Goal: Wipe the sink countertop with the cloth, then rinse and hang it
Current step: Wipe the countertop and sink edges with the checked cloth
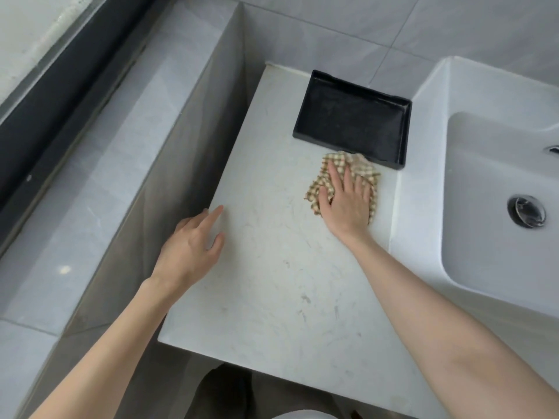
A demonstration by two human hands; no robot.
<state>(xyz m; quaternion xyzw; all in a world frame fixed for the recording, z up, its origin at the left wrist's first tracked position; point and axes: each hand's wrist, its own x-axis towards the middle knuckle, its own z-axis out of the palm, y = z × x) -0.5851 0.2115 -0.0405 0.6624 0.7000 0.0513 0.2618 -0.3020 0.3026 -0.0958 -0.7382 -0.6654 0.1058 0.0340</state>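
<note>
Right hand flat, fingers spread, pressing checked tan cloth on white marble countertop, frame centre, beside black rectangular tray. Left hand open, empty, at counter edge. Advice: keep palm pressure even, overlap strokes toward lower frame.

Countertop: flanked by sink at right, ledge at left beyond a drop, wall behind.
Tray: on countertop, far right corner, against wall, just beside sink.
Cloth: on countertop, directly before tray, touching its near edge, left of sink.
Right hand: flat on cloth.
Left hand: at countertop's left edge, well apart from cloth.
Drain: in sink basin.
</note>
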